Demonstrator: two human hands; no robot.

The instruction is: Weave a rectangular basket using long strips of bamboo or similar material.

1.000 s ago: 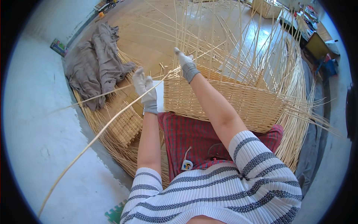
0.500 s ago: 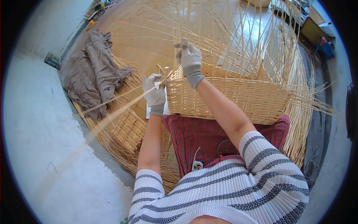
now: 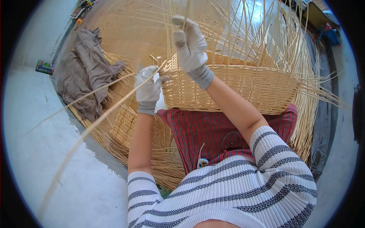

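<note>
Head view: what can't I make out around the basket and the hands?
All in the head view:
- Basket: its floor is hidden behind the front wall.
- Upright stakes: some tips are cut off by the top edge.
- Long cane: its lower-left stretch is blurred.
- Right hand: blur on the strand leaves its grip unclear.
- White flat thing: mostly hidden by left hand and basket.

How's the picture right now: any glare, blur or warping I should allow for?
Head view: glare on the floor at upper right; head view: the thicker strand softens toward lower left; head view: black corners, edges bowing near the rim; head view: basket weave reads clearly.
</note>
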